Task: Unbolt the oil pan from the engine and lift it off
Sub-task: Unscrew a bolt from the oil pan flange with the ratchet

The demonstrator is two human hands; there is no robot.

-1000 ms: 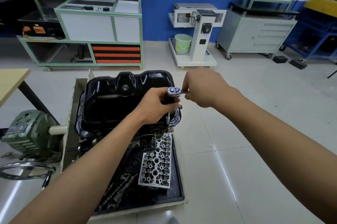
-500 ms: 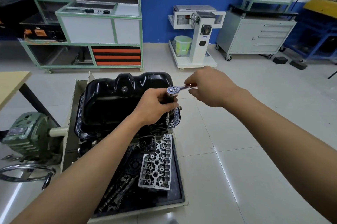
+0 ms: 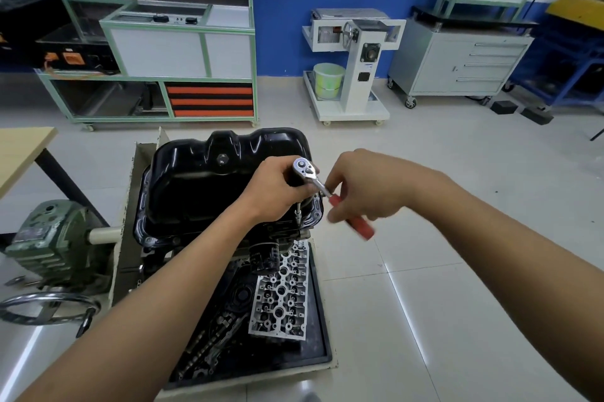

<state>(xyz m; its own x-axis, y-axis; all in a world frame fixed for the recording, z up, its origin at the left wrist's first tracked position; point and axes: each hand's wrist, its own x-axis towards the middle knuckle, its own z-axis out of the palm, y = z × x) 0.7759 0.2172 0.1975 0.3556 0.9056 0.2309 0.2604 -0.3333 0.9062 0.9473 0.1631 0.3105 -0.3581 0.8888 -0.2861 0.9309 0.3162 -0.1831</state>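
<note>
Fingers [image 3: 295, 186] of the left hand [image 3: 274, 189] are curled closed around the top of the drive, directly under the chrome head of the ratchet [image 3: 303, 169], with the thumb against the side. Fingers of the right hand [image 3: 366, 186] are closed round the red handle of the same ratchet; the handle's free end projects below the hand and is blurred. A slim extension [image 3: 298, 214] runs straight down from the left hand to the flange at the near right corner of the oil pan [image 3: 196, 186]. Whether its tip is seated on a bolt cannot be told.

The oil pan, gloss black, sits uppermost on the inverted engine [image 3: 287, 233], flange down and in place. A black oil filter [image 3: 264, 259] projects from the engine just below the left forearm. Nearer the camera, a bare aluminium cylinder head [image 3: 282, 298] lies in a black tray [image 3: 322, 354], with dark chain-like parts beside it. A green gearbox [image 3: 49, 238] with a handwheel [image 3: 42, 307] stands to the left.
</note>
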